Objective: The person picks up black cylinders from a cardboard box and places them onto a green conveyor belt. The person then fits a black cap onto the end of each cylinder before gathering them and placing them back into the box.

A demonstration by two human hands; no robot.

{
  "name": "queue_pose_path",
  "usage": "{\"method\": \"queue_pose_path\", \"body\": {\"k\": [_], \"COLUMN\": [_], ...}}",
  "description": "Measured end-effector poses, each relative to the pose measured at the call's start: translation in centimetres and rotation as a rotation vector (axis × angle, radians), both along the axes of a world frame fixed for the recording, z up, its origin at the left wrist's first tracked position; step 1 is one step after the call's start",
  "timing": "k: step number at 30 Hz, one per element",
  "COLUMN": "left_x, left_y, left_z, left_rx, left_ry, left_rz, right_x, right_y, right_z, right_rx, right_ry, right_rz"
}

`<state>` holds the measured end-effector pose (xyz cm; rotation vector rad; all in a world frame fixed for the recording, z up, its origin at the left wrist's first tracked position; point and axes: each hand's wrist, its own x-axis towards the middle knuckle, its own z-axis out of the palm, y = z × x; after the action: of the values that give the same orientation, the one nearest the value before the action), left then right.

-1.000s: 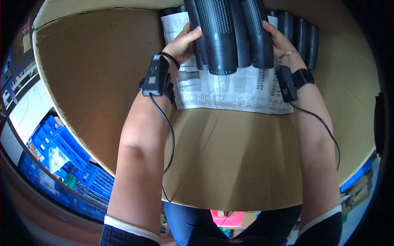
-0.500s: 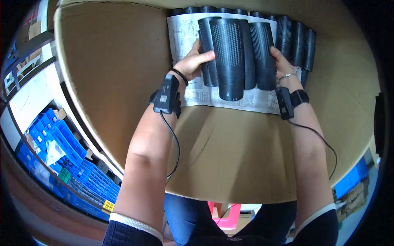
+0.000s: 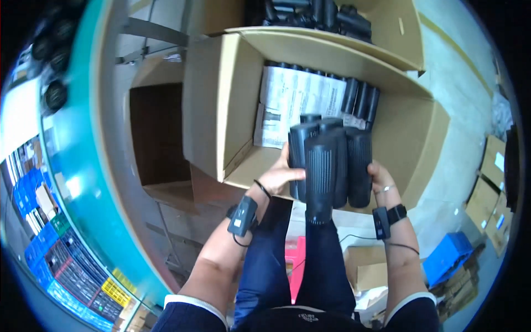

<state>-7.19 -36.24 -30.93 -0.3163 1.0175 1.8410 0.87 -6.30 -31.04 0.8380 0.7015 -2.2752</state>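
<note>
Between my two hands I squeeze a bundle of several black plastic tubes [image 3: 321, 171], standing upright with perforated or ribbed walls. My left hand [image 3: 281, 176] presses on the bundle's left side, thumb toward the front. On the right side, my right hand [image 3: 380, 177] grips the outermost tube, its fingers partly hidden. The bundle hangs over the near edge of a large open cardboard box [image 3: 239, 171]. Inside that box, printed paper sheets [image 3: 301, 91] lie over a layer of similar tubes, and several uncovered black tubes [image 3: 362, 99] stand at the right end of the row.
Behind stands another cardboard box [image 3: 401, 33] holding black parts. An open brown box [image 3: 157, 133] sits left, beside a green-edged bench [image 3: 99, 138]. Blue crates [image 3: 41, 249] are at lower left. A blue bin [image 3: 448, 257] and stacked cartons [image 3: 489, 177] are on the right. A pink stool [image 3: 296, 260] shows below.
The tube bundle has come up and back toward me in both hands, from over the paper to the box's near edge. My view has drawn back, showing more surroundings.
</note>
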Motion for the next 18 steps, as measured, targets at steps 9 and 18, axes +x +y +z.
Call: {"method": "queue_pose_path", "body": {"k": [9,18], "left_x": [10.1,26.0], "left_y": [1.7,-11.3], "left_z": [19.5,20.0], "left_rx": [-0.038,0.002], "left_ry": [0.144,0.351], "left_rz": [0.217,0.428], "right_x": [4.3,12.6], "right_y": [1.3,-11.6], "right_z": [17.1,17.1], "right_rx": [-0.200,-0.179], "right_ry": [0.216,0.397], "right_rz": [0.195,0.405]}}
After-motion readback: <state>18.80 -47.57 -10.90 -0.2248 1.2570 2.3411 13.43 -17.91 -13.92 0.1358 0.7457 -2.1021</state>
